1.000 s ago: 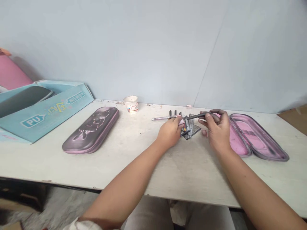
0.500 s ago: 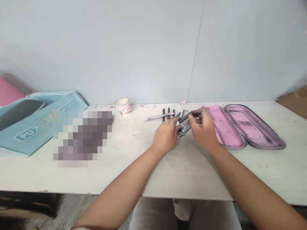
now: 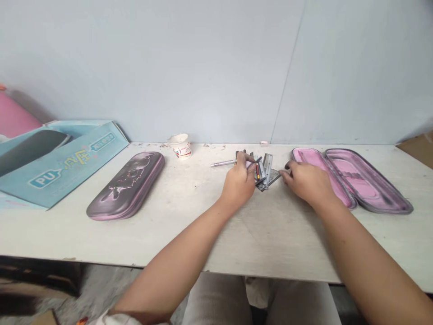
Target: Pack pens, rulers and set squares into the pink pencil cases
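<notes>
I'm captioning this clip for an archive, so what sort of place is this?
Probably a plain workroom or makeshift study corner: a scuffed white table against bare pale-blue panel walls, holding an open pink pencil case and a blue cardboard box.

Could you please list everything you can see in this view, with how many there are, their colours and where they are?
Table: 1, off-white, across the view.
Wall: 1, pale blue-grey, behind the table.
Cardboard box: 1, light blue, table's left end.
Pink object: 1, pink, behind the box.
Paper cup: 1, white, back edge.
Closed pencil case: 1, grey and pink, left of centre.
Open pencil case: 1, pink inside, right side.
Pen: 1, silver and pink, left of the left hand.
Ruler: 1, grey, between the hands.
Left hand: 1, fingers over the pen's end.
Right hand: 1, beside the ruler.
</notes>
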